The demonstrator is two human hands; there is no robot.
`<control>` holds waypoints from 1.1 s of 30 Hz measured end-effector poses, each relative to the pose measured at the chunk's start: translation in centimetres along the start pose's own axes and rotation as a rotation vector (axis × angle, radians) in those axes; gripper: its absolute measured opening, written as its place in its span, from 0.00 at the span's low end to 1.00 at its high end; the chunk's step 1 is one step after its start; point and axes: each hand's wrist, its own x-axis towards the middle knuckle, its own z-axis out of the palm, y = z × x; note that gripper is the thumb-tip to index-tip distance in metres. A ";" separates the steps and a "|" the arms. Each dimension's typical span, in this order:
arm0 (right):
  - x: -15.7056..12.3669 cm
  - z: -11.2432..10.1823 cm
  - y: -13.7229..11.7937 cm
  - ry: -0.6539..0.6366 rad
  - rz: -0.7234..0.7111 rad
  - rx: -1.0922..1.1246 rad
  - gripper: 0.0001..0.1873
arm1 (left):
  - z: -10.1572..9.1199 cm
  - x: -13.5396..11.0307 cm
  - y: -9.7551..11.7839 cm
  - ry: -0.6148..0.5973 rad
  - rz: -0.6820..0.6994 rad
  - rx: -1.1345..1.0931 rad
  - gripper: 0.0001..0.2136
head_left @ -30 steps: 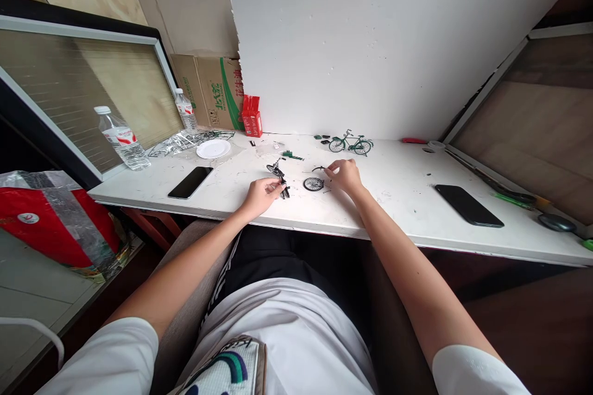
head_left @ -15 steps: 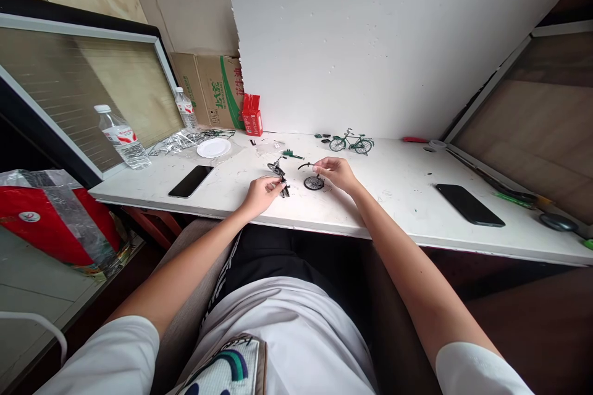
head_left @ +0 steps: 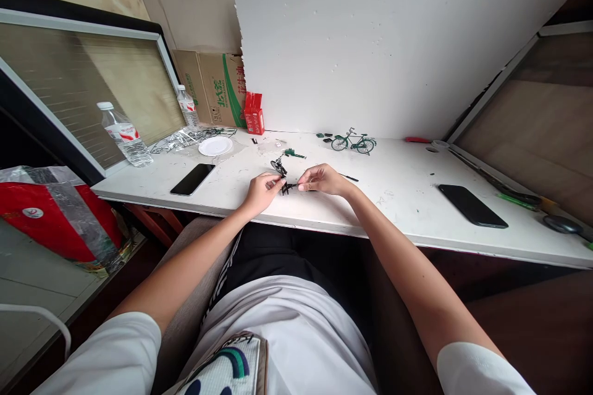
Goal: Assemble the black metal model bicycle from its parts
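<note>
My left hand [head_left: 260,190] pinches the lower end of a small black model bicycle frame [head_left: 280,174] that stands on the white table [head_left: 398,197]. My right hand [head_left: 323,179] is closed on a thin curved black part, its tip meeting the frame near my left fingers. The loose black wheel seen a moment ago is hidden behind my right hand. A finished green model bicycle [head_left: 352,142] stands farther back near the white foam board [head_left: 384,49].
A black phone [head_left: 192,179] lies left of my hands, another phone [head_left: 472,205] to the right. At the back left are a white plate [head_left: 215,146], two water bottles [head_left: 123,134], a red carton [head_left: 254,113] and a cardboard box [head_left: 217,89]. Tools lie at the far right edge.
My right hand lifted the curved black part from beside the wheel and carried it left to the frame in my left hand. The left hand stayed put.
</note>
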 end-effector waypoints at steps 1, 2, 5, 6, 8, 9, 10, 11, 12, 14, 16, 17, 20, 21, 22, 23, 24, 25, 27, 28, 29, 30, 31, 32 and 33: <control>0.0 0.2 -0.2 -0.021 -0.008 -0.006 0.26 | 0.0 0.0 0.0 0.008 0.007 -0.001 0.15; 0.0 0.3 -0.4 -0.039 -0.016 -0.008 0.26 | -0.1 0.1 0.0 0.017 0.012 -0.004 0.15; -0.2 0.5 -0.8 -0.086 -0.043 -0.003 0.25 | -0.2 0.2 -0.2 0.042 0.009 -0.031 0.16; -0.3 0.6 -0.9 -0.105 -0.047 -0.003 0.25 | -0.2 0.3 -0.2 0.046 0.003 -0.042 0.17; -0.4 0.6 -1.1 -0.155 -0.045 -0.016 0.22 | -0.4 0.4 -0.2 0.047 -0.013 -0.060 0.18; -0.4 0.7 -1.2 -0.181 -0.038 -0.028 0.21 | -0.4 0.5 -0.1 0.047 -0.022 -0.068 0.18; -0.4 0.9 -1.4 -0.203 -0.026 -0.045 0.20 | -0.5 0.6 -0.1 0.046 -0.033 -0.078 0.19; -0.3 1.0 -1.4 -0.212 -0.008 -0.071 0.19 | -0.6 0.7 0.1 0.046 -0.045 -0.095 0.19; -0.3 1.2 -1.5 -0.202 0.014 -0.111 0.17 | -0.7 0.8 0.2 0.048 -0.058 -0.117 0.19; -0.1 1.6 -1.6 -0.119 0.046 -0.210 0.13 | -1.0 1.0 0.5 0.065 -0.090 -0.169 0.20; 0.0 2.2 -1.7 -0.021 0.036 -0.283 0.11 | -1.2 1.2 0.9 0.101 -0.122 -0.208 0.21; 0.1 2.5 -1.7 0.007 0.017 -0.295 0.11 | -1.2 1.2 1.1 0.122 -0.136 -0.224 0.21; 0.3 3.5 -1.5 0.062 -0.041 -0.320 0.16 | -1.2 1.2 1.7 0.169 -0.182 -0.285 0.22; 0.4 3.9 -1.4 0.106 -0.056 -0.351 0.19 | -1.1 1.1 2.0 0.176 -0.194 -0.303 0.21; 0.4 4.2 -1.3 0.152 -0.071 -0.383 0.21 | -1.1 1.0 2.2 0.184 -0.204 -0.318 0.21; 0.5 4.6 -1.1 0.199 -0.083 -0.401 0.23 | -1.0 0.9 2.5 0.193 -0.215 -0.330 0.21; 0.6 4.9 -0.9 0.244 -0.089 -0.401 0.24 | -0.9 0.8 2.8 0.203 -0.230 -0.343 0.21; 0.7 5.2 -0.8 0.284 -0.091 -0.391 0.24 | -0.8 0.7 3.1 0.210 -0.246 -0.357 0.21; 1.0 5.8 -0.6 0.362 -0.081 -0.374 0.25 | -0.6 0.5 3.7 0.220 -0.267 -0.388 0.22; 1.0 6.0 -0.5 0.394 -0.074 -0.374 0.25 | -0.5 0.4 3.9 0.223 -0.270 -0.398 0.22; 1.1 6.2 -0.5 0.423 -0.067 -0.376 0.26 | -0.5 0.4 4.1 0.223 -0.269 -0.402 0.22; 1.2 6.4 -0.5 0.452 -0.062 -0.375 0.25 | -0.4 0.3 4.2 0.222 -0.262 -0.399 0.22; 1.2 6.5 -0.5 0.476 -0.059 -0.370 0.25 | -0.4 0.2 4.3 0.221 -0.253 -0.391 0.22; 1.2 6.7 -0.6 0.494 -0.061 -0.363 0.24 | -0.3 0.2 4.3 0.219 -0.242 -0.379 0.22; 1.2 6.8 -0.6 0.506 -0.063 -0.360 0.23 | -0.3 0.1 4.3 0.217 -0.230 -0.369 0.22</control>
